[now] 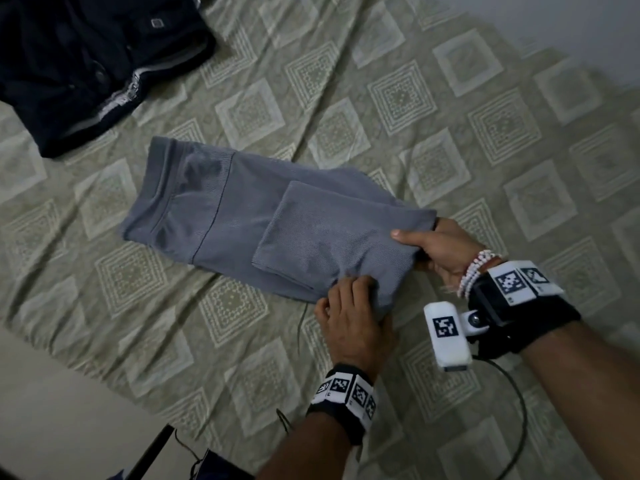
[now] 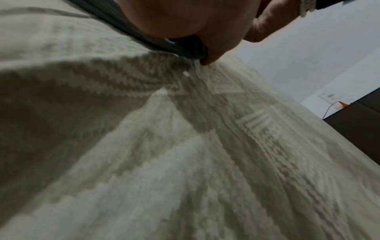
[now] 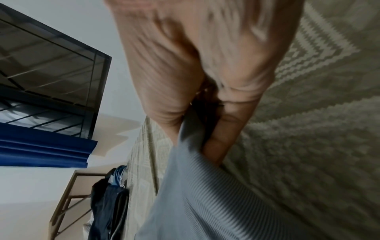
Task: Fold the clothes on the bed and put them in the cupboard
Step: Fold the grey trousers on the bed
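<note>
Grey shorts (image 1: pixel 242 220) lie folded lengthwise on the bed, waistband toward the far left, a patch pocket facing up. My left hand (image 1: pixel 353 310) grips the near corner of the leg hem with curled fingers; the left wrist view shows the grey cloth (image 2: pixel 185 48) tucked under that hand (image 2: pixel 185 19). My right hand (image 1: pixel 436 251) pinches the far corner of the same hem, thumb on top. In the right wrist view the striped grey fabric (image 3: pixel 205 194) runs out from between thumb and fingers (image 3: pixel 224 139). No cupboard can be made out for certain.
A dark navy garment (image 1: pixel 86 64) with buttons lies crumpled at the bed's far left, also visible as dark clothing (image 3: pixel 109 203) by the bed edge. The patterned green bedspread (image 1: pixel 450 116) covers the bed. Pale floor (image 1: pixel 52 393) lies at the near left; a wall (image 1: pixel 588 29) stands far right.
</note>
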